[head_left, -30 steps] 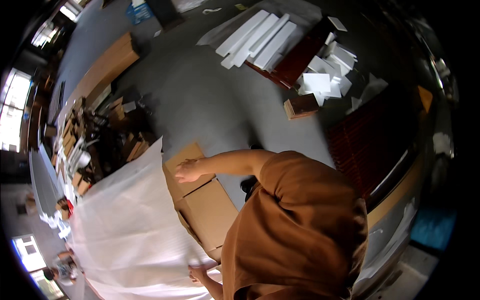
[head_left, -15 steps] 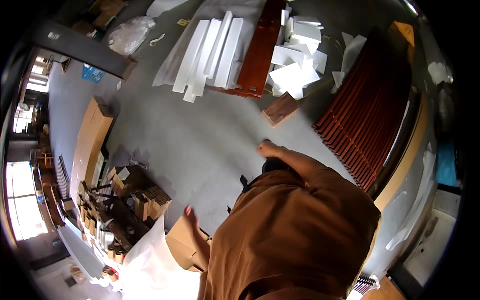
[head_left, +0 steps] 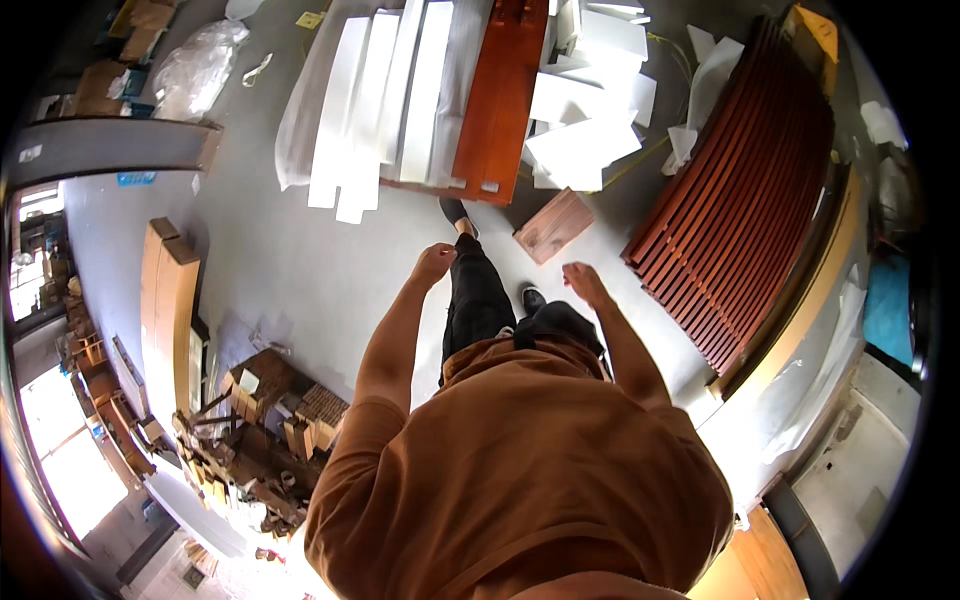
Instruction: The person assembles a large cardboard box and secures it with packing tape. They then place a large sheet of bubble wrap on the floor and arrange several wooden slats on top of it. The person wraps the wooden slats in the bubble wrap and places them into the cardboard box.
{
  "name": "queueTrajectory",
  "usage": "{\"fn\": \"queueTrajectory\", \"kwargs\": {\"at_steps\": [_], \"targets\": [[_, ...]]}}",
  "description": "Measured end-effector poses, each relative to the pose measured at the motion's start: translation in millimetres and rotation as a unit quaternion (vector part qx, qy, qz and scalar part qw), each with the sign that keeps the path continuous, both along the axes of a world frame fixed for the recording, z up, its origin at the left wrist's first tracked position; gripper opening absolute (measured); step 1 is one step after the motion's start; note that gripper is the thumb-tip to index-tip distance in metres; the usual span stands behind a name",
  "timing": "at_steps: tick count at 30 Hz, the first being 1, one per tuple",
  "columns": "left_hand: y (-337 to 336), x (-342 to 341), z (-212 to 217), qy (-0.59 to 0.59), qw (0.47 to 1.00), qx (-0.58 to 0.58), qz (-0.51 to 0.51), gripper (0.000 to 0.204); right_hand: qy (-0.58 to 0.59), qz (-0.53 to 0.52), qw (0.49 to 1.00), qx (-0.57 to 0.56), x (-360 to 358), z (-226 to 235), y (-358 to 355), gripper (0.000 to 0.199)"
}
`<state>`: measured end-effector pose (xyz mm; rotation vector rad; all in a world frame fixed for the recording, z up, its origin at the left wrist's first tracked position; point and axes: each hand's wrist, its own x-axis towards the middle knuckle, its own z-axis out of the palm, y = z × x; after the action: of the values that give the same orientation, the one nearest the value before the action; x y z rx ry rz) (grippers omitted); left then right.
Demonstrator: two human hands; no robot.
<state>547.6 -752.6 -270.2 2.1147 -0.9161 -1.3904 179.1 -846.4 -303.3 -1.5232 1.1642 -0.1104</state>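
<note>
My left hand (head_left: 435,262) hangs in front of me above my dark trouser leg, its fingers loosely curled in with nothing seen in them. On the other side, my right hand (head_left: 585,283) is also curled and holds nothing that shows. Neither hand touches anything. Nearest to the right hand lies a brown wooden block (head_left: 555,226) on the grey floor. Ahead of the left hand, long white strips (head_left: 341,110) rest on translucent sheeting beside a glossy red-brown board (head_left: 502,105).
White foam-like pieces (head_left: 590,100) are heaped right of the board. A long stack of red-brown slats (head_left: 735,200) lies at the right. To the left stand long cardboard cartons (head_left: 168,310) and a pile of wood pieces (head_left: 265,440). Clear plastic (head_left: 200,70) lies far left.
I have stepped forward, so the strips and board sit closer. My left hand has swung up and forward; my right hand has shifted to the right. A stretched-out foot now shows.
</note>
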Motion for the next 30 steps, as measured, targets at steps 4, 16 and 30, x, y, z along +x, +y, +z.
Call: {"fn": "queueTrajectory", "kwargs": {"at_steps": [4, 16, 30], "targets": [[-62, 52, -97, -0.110, 0.961, -0.072, -0.244, 0.032, 0.129, 0.107, 0.985, -0.042, 0, -24, -14, 0.026], [-281, 129, -198, -0.044, 0.993, 0.106, -0.027, 0.042, 0.071, -0.275, 0.899, 0.333, 213, 39, -115, 0.034], [-360, 103, -349, 0.045, 0.990, 0.112, 0.080, 0.071, 0.127, -0.309, 0.854, 0.398, 235, -102, -195, 0.040]]}}
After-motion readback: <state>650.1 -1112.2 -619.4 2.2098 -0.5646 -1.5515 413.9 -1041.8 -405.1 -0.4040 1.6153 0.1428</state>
